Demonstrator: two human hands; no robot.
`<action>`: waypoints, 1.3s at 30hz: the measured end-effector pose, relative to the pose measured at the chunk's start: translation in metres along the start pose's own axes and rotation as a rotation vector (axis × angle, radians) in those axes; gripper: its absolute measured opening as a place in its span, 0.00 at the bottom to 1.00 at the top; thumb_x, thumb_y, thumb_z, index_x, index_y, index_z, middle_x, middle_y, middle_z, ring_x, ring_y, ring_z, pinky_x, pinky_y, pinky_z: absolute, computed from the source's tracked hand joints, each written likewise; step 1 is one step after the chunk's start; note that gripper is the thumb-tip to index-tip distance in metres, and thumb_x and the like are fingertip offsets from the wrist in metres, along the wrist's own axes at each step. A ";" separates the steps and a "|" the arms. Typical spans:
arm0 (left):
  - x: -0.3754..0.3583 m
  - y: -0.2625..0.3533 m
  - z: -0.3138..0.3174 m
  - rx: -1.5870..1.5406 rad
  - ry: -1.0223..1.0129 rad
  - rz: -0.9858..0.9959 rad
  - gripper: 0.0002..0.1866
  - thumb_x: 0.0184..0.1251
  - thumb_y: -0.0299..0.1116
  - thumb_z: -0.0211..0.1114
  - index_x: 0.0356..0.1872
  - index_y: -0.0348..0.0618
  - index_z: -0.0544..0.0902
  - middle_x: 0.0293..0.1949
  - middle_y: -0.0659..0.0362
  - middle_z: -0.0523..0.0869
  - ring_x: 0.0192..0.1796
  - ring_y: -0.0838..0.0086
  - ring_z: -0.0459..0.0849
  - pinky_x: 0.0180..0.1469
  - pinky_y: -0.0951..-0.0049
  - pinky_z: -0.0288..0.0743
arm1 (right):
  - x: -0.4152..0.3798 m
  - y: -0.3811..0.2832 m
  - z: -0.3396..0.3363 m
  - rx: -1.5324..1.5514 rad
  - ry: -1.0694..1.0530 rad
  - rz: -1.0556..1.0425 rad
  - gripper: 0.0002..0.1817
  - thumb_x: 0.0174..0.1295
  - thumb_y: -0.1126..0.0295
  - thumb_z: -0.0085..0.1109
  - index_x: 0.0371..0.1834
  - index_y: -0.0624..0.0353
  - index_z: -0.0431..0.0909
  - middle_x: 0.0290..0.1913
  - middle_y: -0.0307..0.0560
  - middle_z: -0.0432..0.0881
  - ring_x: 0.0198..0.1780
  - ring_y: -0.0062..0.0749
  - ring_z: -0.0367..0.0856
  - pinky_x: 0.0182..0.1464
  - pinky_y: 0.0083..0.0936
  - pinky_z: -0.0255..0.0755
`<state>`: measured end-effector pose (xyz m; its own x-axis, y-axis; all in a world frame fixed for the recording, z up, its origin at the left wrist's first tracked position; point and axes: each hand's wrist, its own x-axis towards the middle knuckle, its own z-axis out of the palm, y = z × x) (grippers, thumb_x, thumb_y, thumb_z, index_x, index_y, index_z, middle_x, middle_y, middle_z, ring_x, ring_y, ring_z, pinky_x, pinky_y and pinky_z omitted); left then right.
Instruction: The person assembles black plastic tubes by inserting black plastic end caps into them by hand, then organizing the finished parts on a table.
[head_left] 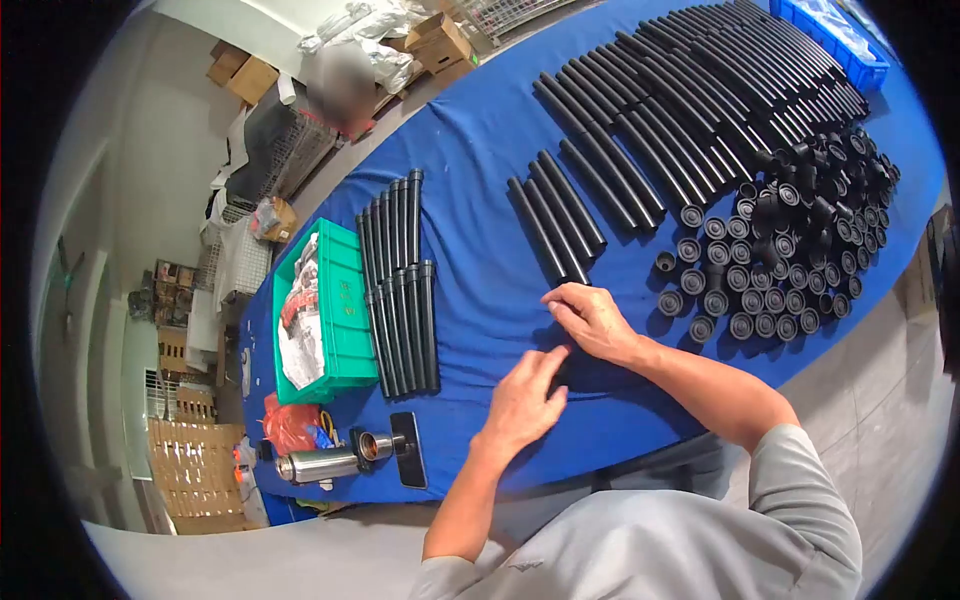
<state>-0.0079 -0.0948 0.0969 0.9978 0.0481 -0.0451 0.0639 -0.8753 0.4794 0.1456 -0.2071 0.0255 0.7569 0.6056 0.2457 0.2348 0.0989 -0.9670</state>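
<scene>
Near the front middle of the blue-covered table, my right hand (595,322) has its fingers bent, at the near ends of a few black tubes (548,232). What its fingers hold, if anything, is hidden. Just left and closer to me, my left hand (524,402) is curled, its thumb and forefinger around a dark patch I cannot make out. Both hands are close together, fingertips a little apart. Right of them lies a pile of round black fittings (765,275) with ringed faces. To the left, black tubes with collared ends (405,290) lie in two rows.
A green crate (345,330) holding white plastic stands at the left, beside a steel flask (318,465), a metal cup (375,446) and a phone (408,450). Many more black tubes (690,90) and a blue bin (840,50) are at the back right. A person (342,90) is beyond the table.
</scene>
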 end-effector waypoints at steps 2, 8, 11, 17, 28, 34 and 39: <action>0.005 0.011 0.011 0.070 -0.018 0.044 0.28 0.60 0.30 0.71 0.64 0.45 0.79 0.48 0.49 0.81 0.50 0.50 0.85 0.51 0.53 0.83 | 0.000 -0.001 -0.002 0.037 -0.036 0.085 0.12 0.72 0.69 0.60 0.48 0.68 0.85 0.35 0.55 0.86 0.35 0.35 0.85 0.40 0.34 0.78; 0.014 0.008 0.031 0.165 0.069 0.070 0.27 0.61 0.30 0.70 0.64 0.42 0.80 0.49 0.48 0.81 0.50 0.50 0.85 0.49 0.52 0.83 | 0.003 -0.008 -0.009 0.068 -0.040 0.053 0.14 0.73 0.65 0.62 0.47 0.68 0.86 0.33 0.50 0.86 0.33 0.28 0.82 0.38 0.30 0.77; 0.018 0.006 0.031 0.161 0.101 0.057 0.27 0.61 0.30 0.70 0.64 0.42 0.80 0.50 0.48 0.81 0.49 0.51 0.86 0.49 0.53 0.84 | 0.003 -0.010 -0.010 0.097 0.004 0.046 0.15 0.73 0.63 0.63 0.46 0.68 0.86 0.34 0.49 0.86 0.33 0.28 0.83 0.37 0.30 0.77; 0.023 -0.006 0.024 0.120 0.034 -0.051 0.28 0.64 0.32 0.68 0.67 0.44 0.78 0.51 0.49 0.83 0.53 0.50 0.85 0.52 0.52 0.83 | 0.001 -0.020 -0.015 -0.047 0.060 -0.370 0.15 0.70 0.68 0.63 0.53 0.67 0.84 0.37 0.50 0.82 0.33 0.35 0.82 0.40 0.32 0.76; 0.089 -0.016 -0.029 -0.078 0.191 0.105 0.24 0.62 0.27 0.66 0.62 0.46 0.86 0.55 0.50 0.89 0.55 0.61 0.90 0.58 0.64 0.82 | -0.033 -0.011 0.025 0.102 -1.112 -0.048 0.12 0.63 0.63 0.68 0.37 0.63 0.88 0.29 0.46 0.88 0.31 0.31 0.85 0.38 0.35 0.77; 0.131 0.039 0.026 0.248 -0.161 0.268 0.21 0.68 0.38 0.64 0.62 0.54 0.82 0.45 0.52 0.86 0.46 0.51 0.89 0.47 0.50 0.85 | -0.041 -0.009 0.022 0.065 -1.055 -0.037 0.13 0.67 0.61 0.66 0.42 0.61 0.86 0.35 0.46 0.88 0.37 0.34 0.85 0.43 0.35 0.78; 0.123 0.043 0.026 0.147 -0.226 0.208 0.34 0.62 0.32 0.69 0.73 0.51 0.74 0.49 0.45 0.84 0.49 0.46 0.87 0.51 0.48 0.83 | -0.036 -0.008 0.024 0.024 -1.144 0.092 0.19 0.71 0.57 0.66 0.55 0.61 0.84 0.44 0.46 0.88 0.46 0.33 0.85 0.52 0.34 0.79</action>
<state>0.1169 -0.1389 0.0896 0.9594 -0.2320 -0.1606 -0.1598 -0.9159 0.3683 0.1022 -0.2108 0.0223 -0.2301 0.9730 -0.0192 0.1859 0.0246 -0.9823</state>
